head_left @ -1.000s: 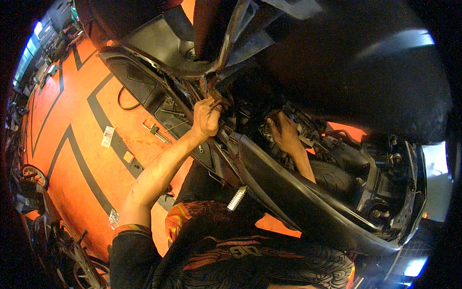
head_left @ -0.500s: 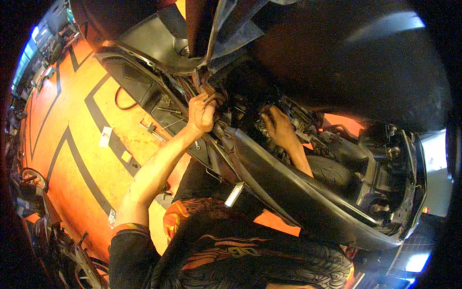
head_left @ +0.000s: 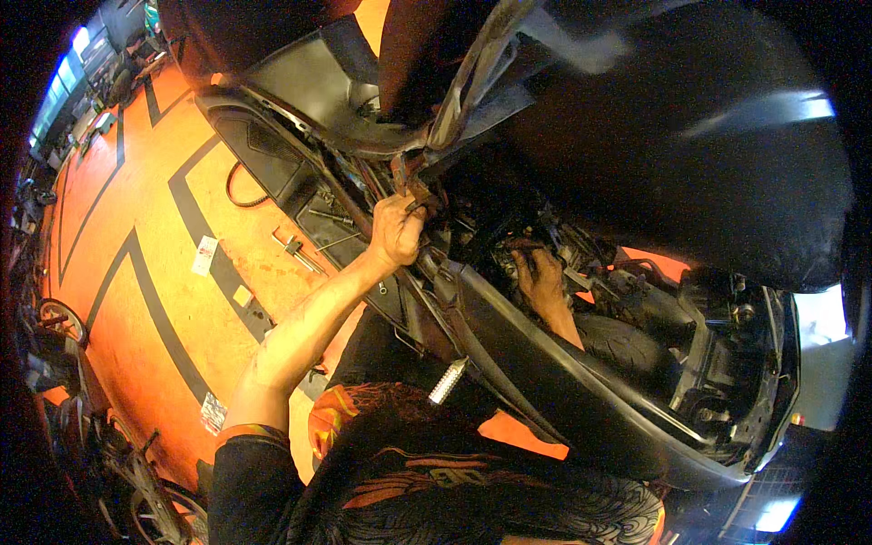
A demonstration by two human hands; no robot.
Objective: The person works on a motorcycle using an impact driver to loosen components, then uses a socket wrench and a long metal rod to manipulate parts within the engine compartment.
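A scooter with its big black seat (head_left: 681, 118) tipped up fills the right side of the view. My left hand (head_left: 398, 234) is closed by the dark hinge bracket (head_left: 411, 173) at the edge of the opened body; what its fingers hold is lost in shadow. Down in the engine bay, my right hand (head_left: 543, 280) has its fingers bent against dark engine parts (head_left: 572, 250). Its fingertips are dim, and anything pinched there cannot be made out. The long black side panel (head_left: 545, 354) runs between my body and my right hand.
Small tools (head_left: 331, 213) lie on the scooter's black footboard (head_left: 259, 159). On the orange floor are a metal tool (head_left: 298, 252), a white card (head_left: 204, 255) and a dark loop (head_left: 243, 186). A wheel (head_left: 62, 324) stands at the far left.
The whole view has shifted, so the scooter sits slightly lower and further right. My left hand keeps its closed grip; my right hand's fingers are bent a little differently in the engine bay.
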